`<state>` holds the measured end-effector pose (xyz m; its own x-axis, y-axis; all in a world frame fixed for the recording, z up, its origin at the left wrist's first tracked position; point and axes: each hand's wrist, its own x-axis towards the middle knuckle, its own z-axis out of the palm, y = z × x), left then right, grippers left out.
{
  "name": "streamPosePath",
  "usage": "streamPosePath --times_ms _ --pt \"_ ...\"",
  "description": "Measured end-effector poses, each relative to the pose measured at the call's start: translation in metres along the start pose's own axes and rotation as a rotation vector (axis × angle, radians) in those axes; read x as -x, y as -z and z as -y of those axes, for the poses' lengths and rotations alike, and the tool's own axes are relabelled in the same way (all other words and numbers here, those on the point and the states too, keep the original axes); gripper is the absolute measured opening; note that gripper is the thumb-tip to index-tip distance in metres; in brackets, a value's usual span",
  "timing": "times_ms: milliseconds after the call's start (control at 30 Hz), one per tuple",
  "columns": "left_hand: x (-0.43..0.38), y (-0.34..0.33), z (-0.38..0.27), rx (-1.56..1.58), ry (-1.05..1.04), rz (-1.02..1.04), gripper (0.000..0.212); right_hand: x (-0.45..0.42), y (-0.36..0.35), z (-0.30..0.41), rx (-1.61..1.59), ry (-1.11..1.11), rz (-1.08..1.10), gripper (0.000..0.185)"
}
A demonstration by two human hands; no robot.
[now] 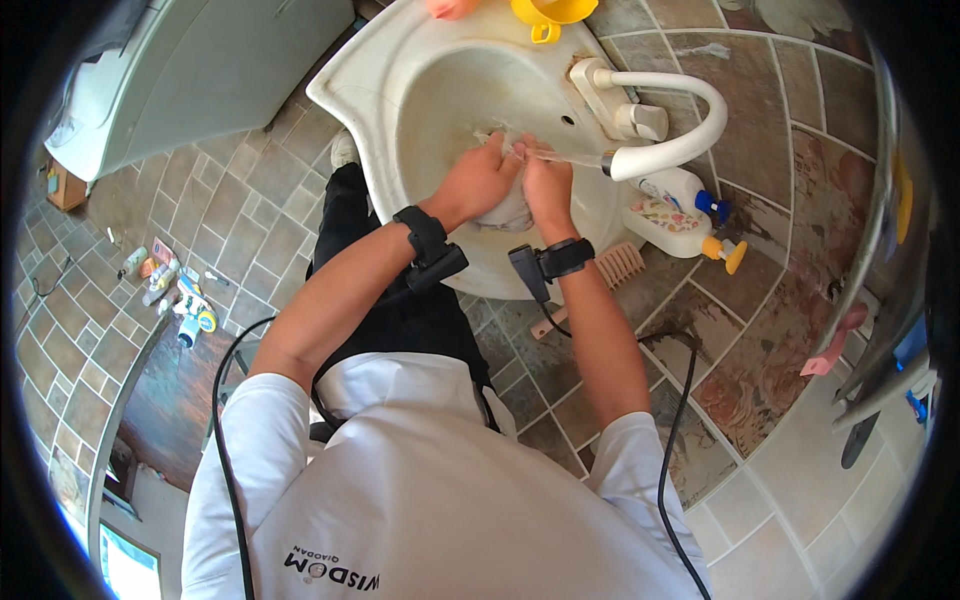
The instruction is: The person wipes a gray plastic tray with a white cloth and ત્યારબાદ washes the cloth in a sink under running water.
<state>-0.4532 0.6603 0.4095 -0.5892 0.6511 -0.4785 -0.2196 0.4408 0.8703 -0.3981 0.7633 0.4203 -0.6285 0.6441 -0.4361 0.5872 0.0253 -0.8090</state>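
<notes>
Over the basin of a white washbasin (352, 97), my left hand (476, 180) and my right hand (547, 180) are close together, both gripping a wet, light grey cloth (511, 208). Most of the cloth hangs below and between the hands, and the fingers hide part of it. From the white gooseneck faucet (709, 112), a stream of water (570, 157) runs onto my right fingers and the cloth. Each wrist wears a black strap with a small device.
A yellow cup (553, 11) and a pink item (450, 7) sit on the washbasin's far rim. Two pump bottles (667, 225) lie beside the faucet, near a pink comb (619, 266). Black cables run along both arms. Several toiletries (180, 289) stand at the left.
</notes>
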Motion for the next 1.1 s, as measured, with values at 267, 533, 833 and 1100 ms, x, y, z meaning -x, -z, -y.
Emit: streamPosePath --times_ms 267,533,833,1100 --pt "0.004 0.005 0.0 -0.33 0.067 0.066 0.055 -0.002 0.027 0.017 0.806 -0.006 0.004 0.045" --pt "0.017 0.006 0.005 0.818 0.182 0.188 0.065 0.019 0.019 0.034 0.54 0.309 -0.176 0.039" --pt "-0.008 -0.015 0.032 1.758 0.01 0.098 0.042 0.077 -0.008 0.048 0.039 0.302 0.278 0.044" --pt "0.003 -0.002 0.036 1.898 -0.002 0.257 0.023 0.048 0.022 0.011 0.256 0.393 0.064 0.047"
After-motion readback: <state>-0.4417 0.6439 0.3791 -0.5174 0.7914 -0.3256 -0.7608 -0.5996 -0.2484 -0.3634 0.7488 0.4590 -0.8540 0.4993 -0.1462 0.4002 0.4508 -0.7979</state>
